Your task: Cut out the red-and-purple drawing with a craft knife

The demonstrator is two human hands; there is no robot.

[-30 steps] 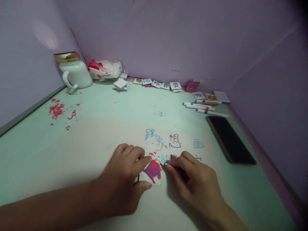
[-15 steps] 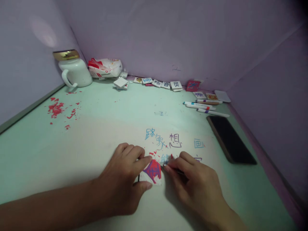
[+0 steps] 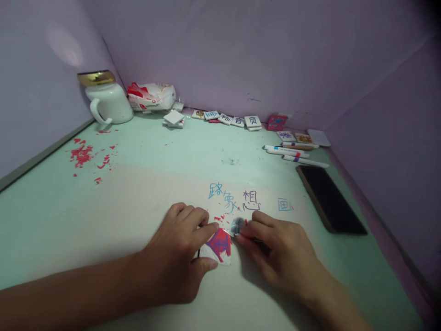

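Between the thumb and forefinger of my left hand (image 3: 184, 250), a small square tile (image 3: 220, 246) is held down on the table. Its face carries a purple character on red, with white areas at the lower left and along the edges. My right hand (image 3: 275, 248) is closed in a pinch around a thin tool, mostly hidden by the fingers; its tip meets the tile's upper right edge. I cannot make out the tool's exact kind. Red shavings (image 3: 220, 219) lie just beyond the tile, near blue and purple characters (image 3: 251, 200) written on the table.
A phone (image 3: 330, 200) lies at the right, with several marker pens (image 3: 298, 154) behind it. Small character tiles (image 3: 237, 121) line the back wall. A white mug (image 3: 109, 103) and a red-and-white packet (image 3: 151, 96) stand at back left, near a heap of red shavings (image 3: 81, 155).
My right hand's fingers have shifted slightly up and toward the tile's upper right edge, with the forearm swinging right. My left hand and the tile stay nearly in place.
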